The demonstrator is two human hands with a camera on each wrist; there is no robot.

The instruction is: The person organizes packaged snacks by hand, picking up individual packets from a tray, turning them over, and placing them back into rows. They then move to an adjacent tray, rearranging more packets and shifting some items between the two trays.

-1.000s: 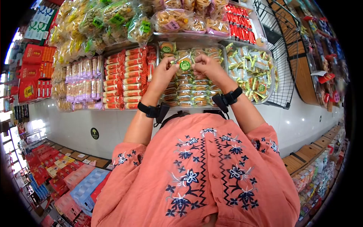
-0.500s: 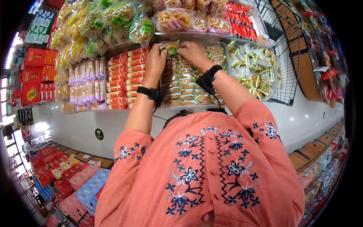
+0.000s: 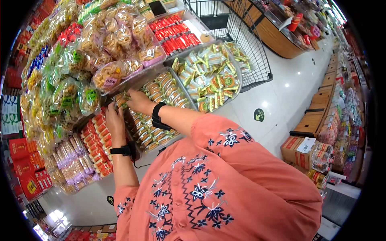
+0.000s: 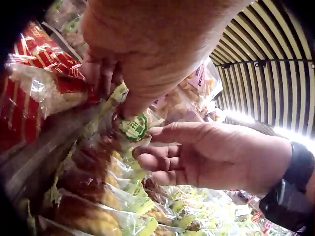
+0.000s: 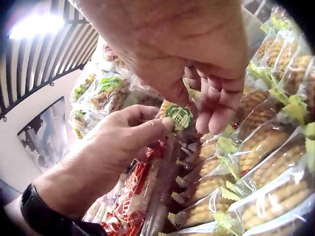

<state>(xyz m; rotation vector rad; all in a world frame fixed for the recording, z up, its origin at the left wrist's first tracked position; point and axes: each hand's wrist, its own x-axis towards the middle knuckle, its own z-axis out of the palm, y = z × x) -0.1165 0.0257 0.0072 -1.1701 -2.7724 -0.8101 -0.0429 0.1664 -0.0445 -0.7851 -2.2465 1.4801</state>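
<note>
Both hands meet at the back left corner of a clear tray (image 3: 183, 87) packed with rows of wrapped round cookies (image 3: 161, 90). Between them is one wrapped cookie (image 5: 179, 118) with a round green-and-white label, partly hidden by fingers. My left hand (image 3: 115, 119) pinches one side of its wrapper, the thumb lying at the label's edge in the right wrist view. From the other side my right hand (image 3: 140, 102) holds the wrapper by thumb and fingers. Under the hands, more cookies stand on edge in clear wrappers with yellow-green ends.
Red-wrapped rolls (image 3: 94, 138) lie left of the cookie tray. Bagged snacks (image 3: 110, 76) pile up behind. To the right is a tub of small green-and-white packets (image 3: 207, 76), then a black wire shopping cart (image 3: 259, 60). Red packets (image 3: 175, 34) lie farther back.
The cookie packet was raised over the tray's middle, then moved back and left to the corner, with both hands on it. The head view has since turned, so the tray appears slanted and farther left.
</note>
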